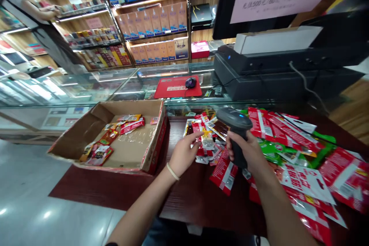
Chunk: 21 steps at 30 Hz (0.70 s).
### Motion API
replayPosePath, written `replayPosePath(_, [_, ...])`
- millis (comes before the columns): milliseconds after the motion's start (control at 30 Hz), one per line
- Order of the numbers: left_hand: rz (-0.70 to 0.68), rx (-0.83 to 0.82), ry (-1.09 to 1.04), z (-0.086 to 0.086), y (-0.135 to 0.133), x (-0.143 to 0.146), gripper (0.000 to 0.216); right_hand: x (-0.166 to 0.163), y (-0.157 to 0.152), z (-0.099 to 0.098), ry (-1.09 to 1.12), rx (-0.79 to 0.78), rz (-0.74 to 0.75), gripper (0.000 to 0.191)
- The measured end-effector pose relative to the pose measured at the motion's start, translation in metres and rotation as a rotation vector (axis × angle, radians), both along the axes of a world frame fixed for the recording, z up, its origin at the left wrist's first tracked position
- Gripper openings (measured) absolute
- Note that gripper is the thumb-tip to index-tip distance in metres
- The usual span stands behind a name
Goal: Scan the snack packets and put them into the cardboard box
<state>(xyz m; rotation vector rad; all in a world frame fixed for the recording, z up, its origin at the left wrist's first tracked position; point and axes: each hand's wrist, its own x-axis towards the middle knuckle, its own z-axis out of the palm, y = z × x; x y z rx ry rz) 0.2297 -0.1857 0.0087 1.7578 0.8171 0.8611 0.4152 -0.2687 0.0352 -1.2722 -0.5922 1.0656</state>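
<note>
My right hand (245, 146) is wrapped round the grip of a black handheld barcode scanner (234, 119), whose head points to the left and shows a small blue light. My left hand (184, 153), with a pale band on its wrist, reaches over a pile of small snack packets (206, 144). Its thumb and index finger are apart at the pile's edge; whether they touch a packet I cannot tell. A red snack packet (224, 173) lies below the scanner. To the left stands an open cardboard box (135, 153) with several small packets inside.
Larger red and green snack bags (288, 142) are heaped on the right of the dark table (184, 207). Behind lies a glass counter with a red mouse pad (173, 87), a mouse (190, 82) and a black cash register (259, 73). A person (43, 19) stands by the shelves.
</note>
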Motion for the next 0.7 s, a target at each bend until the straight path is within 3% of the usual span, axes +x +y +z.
replayPosePath(167, [0.049, 0.124, -0.022, 0.057, -0.012, -0.053, 0.027, -0.017, 0.006, -0.001, -0.034, -0.018, 0.086, 0.035])
replayPosePath(300, [0.191, 0.289, 0.058, 0.085, 0.017, -0.121, 0.025, -0.051, 0.022, 0.007, -0.147, -0.072, 0.253, 0.038])
replayPosePath(400, [0.337, 0.358, 0.288, 0.089, 0.062, -0.186, 0.028, -0.085, 0.037, 0.018, -0.207, -0.077, 0.382, 0.037])
replayPosePath(533, [0.489, 0.326, 0.622, 0.083, 0.116, -0.271, 0.029, -0.134, 0.060, 0.038, -0.211, -0.030, 0.481, 0.037])
replayPosePath(700, [0.558, 0.266, 0.815, 0.075, 0.151, -0.339, 0.024, -0.192, 0.087, 0.060, -0.124, 0.061, 0.659, 0.035])
